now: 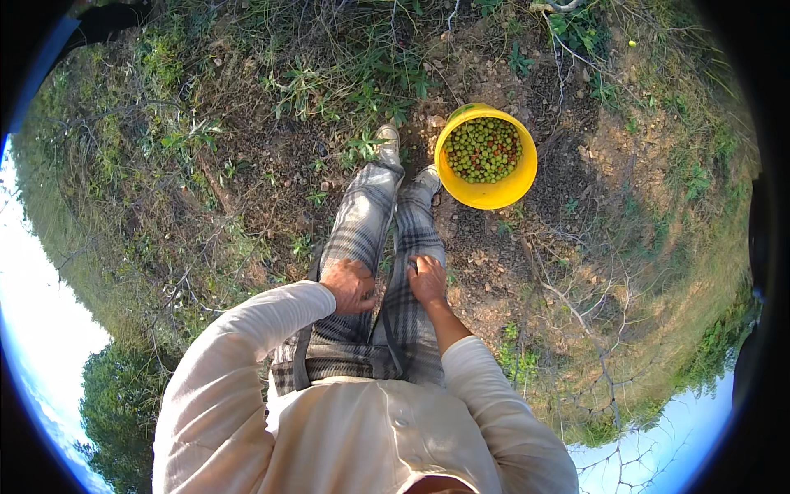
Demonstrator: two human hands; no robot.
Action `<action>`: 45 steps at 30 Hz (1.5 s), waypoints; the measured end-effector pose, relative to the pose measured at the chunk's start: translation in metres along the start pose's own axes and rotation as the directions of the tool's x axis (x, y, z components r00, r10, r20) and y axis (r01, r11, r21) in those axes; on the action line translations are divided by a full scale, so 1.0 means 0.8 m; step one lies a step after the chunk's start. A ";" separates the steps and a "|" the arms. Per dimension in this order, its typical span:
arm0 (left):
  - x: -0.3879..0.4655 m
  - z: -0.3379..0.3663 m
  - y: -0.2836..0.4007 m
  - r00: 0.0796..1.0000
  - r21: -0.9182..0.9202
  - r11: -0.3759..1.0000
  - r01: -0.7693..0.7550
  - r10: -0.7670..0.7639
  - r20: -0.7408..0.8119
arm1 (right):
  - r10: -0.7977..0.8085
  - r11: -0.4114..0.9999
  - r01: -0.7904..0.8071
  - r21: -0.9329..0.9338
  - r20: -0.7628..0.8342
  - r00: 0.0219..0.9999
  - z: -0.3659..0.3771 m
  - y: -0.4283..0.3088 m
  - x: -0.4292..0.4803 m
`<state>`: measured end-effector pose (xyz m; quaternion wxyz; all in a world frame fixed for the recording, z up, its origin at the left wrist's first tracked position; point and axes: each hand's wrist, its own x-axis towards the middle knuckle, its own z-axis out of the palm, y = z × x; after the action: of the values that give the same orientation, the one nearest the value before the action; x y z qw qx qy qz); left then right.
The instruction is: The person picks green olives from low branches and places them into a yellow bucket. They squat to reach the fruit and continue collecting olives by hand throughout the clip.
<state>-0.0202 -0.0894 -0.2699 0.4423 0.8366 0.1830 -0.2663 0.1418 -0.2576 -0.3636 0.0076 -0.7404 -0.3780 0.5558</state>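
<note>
My left hand (350,287) is in front of the left thigh, its fingers curled towards the middle. My right hand (427,281) is at the right thigh with bent fingers. Whether either hand pinches anything is hidden. Below both hands are the grey plaid trousers (358,225), with dark straps (301,355) hanging at the waist. Beyond my right hand, next to the right shoe (428,177), a yellow plastic bucket (487,196) stands on the ground. It is partly filled with small round fruits (483,151), mostly green, some reddish brown.
Stony soil (475,247) with weeds (364,92) surrounds my feet. Bare thorny branches (574,309) stand to the right, and dry twigs (185,278) to the left. A pale branch (558,7) reaches in at the far edge. A leafy tree (117,407) rises at the lower left.
</note>
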 end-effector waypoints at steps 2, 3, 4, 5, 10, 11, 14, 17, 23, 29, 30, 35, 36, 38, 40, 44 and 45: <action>-0.004 -0.003 -0.005 0.989 0.047 0.988 -0.144 0.142 0.030 | 0.013 1.000 -0.013 -0.008 -0.035 0.999 0.000 -0.004 0.005; -0.005 -0.004 -0.007 0.984 0.037 0.985 -0.169 0.167 0.056 | 0.020 1.000 -0.021 -0.012 -0.036 0.999 0.001 -0.005 0.007; -0.004 -0.006 -0.009 0.978 0.028 0.982 -0.184 0.180 0.107 | 0.024 1.000 -0.024 -0.009 -0.053 0.998 0.001 -0.006 0.008; 0.002 -0.009 -0.010 0.974 0.042 0.977 -0.208 0.202 0.102 | 0.029 1.000 -0.030 -0.007 -0.066 0.997 0.001 -0.007 0.009; 0.017 -0.044 0.004 0.899 0.001 1.000 -0.028 0.024 0.438 | 0.082 0.997 -0.081 0.013 -0.179 0.980 -0.002 -0.014 0.002; 0.010 -0.054 0.010 0.891 -0.033 0.999 -0.012 0.026 0.453 | 0.109 0.994 -0.108 0.016 -0.224 0.968 -0.001 -0.016 0.000; -0.011 -0.081 0.013 0.840 -0.084 0.996 -0.012 0.055 0.540 | 0.336 0.938 -0.290 0.191 -0.287 0.897 0.003 -0.015 0.006; -0.009 -0.088 0.007 0.762 -0.054 0.998 -0.014 0.045 0.646 | 0.632 0.707 -0.402 0.581 -0.265 0.728 -0.005 0.006 0.035; 0.128 -0.070 -0.031 0.843 0.010 0.995 0.099 -0.089 0.530 | 0.866 0.297 -0.328 0.897 -0.108 0.489 -0.060 0.079 0.134; 0.335 -0.033 -0.103 0.792 -0.467 0.759 0.454 -0.583 -0.178 | 0.913 0.200 -0.096 0.975 -0.150 0.381 -0.089 0.149 0.243; 0.361 -0.023 -0.111 0.723 -0.518 0.742 0.425 -0.623 -0.299 | 0.926 0.193 -0.067 0.979 -0.159 0.343 -0.092 0.161 0.253; 0.430 0.009 -0.136 0.692 -0.616 0.728 0.301 -0.611 -0.384 | 0.866 0.396 -0.136 0.908 -0.321 0.384 -0.108 0.212 0.269; 0.439 0.011 -0.139 0.707 -0.610 0.735 0.297 -0.599 -0.376 | 0.860 0.413 -0.061 0.909 -0.366 0.356 -0.107 0.214 0.277; 0.454 0.017 -0.139 0.647 -0.645 0.712 0.278 -0.635 -0.422 | 0.902 0.372 -0.110 0.922 -0.331 0.276 -0.107 0.219 0.284; 0.466 0.023 -0.135 0.602 -0.626 0.710 0.323 -0.665 -0.443 | 0.896 0.400 -0.128 0.907 -0.358 0.262 -0.108 0.223 0.285; 0.465 0.023 -0.131 0.537 -0.687 0.660 0.305 -0.715 -0.449 | 0.868 0.340 0.133 0.931 -0.365 0.337 -0.106 0.210 0.283; 0.463 0.021 -0.131 0.540 -0.699 0.642 0.316 -0.727 -0.424 | 0.874 0.276 0.186 0.943 -0.327 0.360 -0.107 0.206 0.281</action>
<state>0.2113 -0.0201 -0.5703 0.4548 0.6084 0.6504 -0.0048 0.3250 -0.2124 -0.5858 0.4357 -0.8389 0.2673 0.1868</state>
